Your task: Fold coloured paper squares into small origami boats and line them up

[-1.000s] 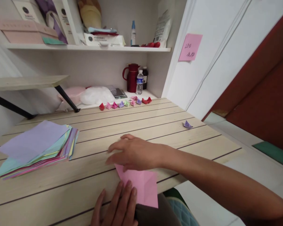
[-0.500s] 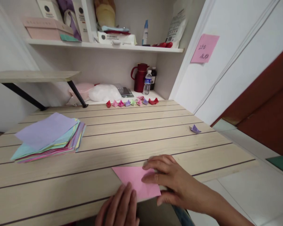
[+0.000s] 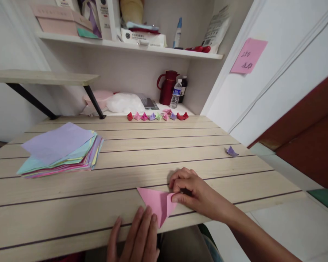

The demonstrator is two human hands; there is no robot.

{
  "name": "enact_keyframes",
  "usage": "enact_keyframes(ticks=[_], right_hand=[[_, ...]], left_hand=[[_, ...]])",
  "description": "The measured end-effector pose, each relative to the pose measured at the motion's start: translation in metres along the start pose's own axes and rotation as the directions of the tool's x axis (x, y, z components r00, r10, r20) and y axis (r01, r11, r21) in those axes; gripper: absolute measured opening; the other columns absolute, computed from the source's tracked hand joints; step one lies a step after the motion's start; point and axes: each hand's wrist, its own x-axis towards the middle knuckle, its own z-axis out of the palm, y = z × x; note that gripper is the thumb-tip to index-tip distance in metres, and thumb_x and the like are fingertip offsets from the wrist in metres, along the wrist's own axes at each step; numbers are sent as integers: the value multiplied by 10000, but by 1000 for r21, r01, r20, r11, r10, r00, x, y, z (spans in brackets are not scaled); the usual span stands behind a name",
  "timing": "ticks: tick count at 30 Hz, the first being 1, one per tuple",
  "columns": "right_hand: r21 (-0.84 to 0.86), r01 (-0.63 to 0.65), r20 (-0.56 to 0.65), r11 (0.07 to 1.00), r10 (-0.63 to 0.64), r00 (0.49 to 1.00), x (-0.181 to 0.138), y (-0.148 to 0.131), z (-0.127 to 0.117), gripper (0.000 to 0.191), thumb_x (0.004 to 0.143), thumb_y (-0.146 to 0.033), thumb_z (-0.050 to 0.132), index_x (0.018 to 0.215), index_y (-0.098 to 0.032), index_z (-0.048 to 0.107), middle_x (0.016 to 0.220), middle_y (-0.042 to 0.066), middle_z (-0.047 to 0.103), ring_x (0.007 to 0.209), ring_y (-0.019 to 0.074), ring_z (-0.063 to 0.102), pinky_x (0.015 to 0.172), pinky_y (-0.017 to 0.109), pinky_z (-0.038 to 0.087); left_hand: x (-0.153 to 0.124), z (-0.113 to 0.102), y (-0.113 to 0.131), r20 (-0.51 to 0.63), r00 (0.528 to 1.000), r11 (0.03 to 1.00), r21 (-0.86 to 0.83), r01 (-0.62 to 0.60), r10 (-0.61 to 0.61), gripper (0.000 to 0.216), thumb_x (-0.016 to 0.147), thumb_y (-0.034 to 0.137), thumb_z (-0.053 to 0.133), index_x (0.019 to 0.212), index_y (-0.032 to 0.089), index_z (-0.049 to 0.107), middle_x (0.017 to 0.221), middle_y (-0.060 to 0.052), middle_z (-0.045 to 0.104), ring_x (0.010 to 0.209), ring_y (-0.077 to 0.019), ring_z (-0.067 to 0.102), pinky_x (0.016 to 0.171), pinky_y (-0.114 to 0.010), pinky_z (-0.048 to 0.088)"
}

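A pink sheet of folding paper (image 3: 152, 199) lies near the table's front edge, with its right part lifted and bent over toward the left. My right hand (image 3: 190, 191) pinches that raised right edge between thumb and curled fingers. My left hand (image 3: 140, 233) rests flat, its fingers stretched out and the fingertips pressing on the paper's lower left side. To the left sits a stack of coloured paper (image 3: 62, 149) with a lilac sheet on top. A small purple folded paper boat (image 3: 231, 151) stands toward the table's right edge.
Several small folded paper pieces (image 3: 152, 116) line the table's back edge. Behind them stand a dark red jug (image 3: 168, 87) and a water bottle (image 3: 176, 94). A small raised shelf (image 3: 43, 77) on black legs is at the left. The table (image 3: 120, 153) has dark lines across it.
My right hand has gone from lying over the paper to pinching its right edge, which is now folded up toward the left. The view has shifted slightly.
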Motion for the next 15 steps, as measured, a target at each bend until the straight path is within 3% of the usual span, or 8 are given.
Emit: enact_keyframes(ticks=[4,8,15], right_hand=[[-55,-44,-65,998,40,997,2,-3,8,263,929,-353,659,736,-200,569,904,17,669,906,192,603,823,366,392],[-140,-64,-116,988,48,992,5,-2,17,245,902,-307,684,724,-199,555,842,10,648,843,186,582,785,347,385],[-214,-101,-158,972,67,985,7,-2,25,244,819,-205,737,691,-190,529,800,4,602,815,192,538,773,347,361]], left_hand=[[1,2,6,-44,998,999,-3,43,-43,302,936,168,476,1151,202,684,1141,-58,762,1400,-153,436,1233,-507,173],[2,2,9,-48,997,998,0,68,-68,306,952,197,454,1153,187,686,1145,-58,760,1106,-166,671,1221,-504,199],[6,-4,11,-13,995,995,-30,96,-96,281,936,217,526,1172,184,674,1149,-61,758,1023,-186,712,1222,-526,176]])
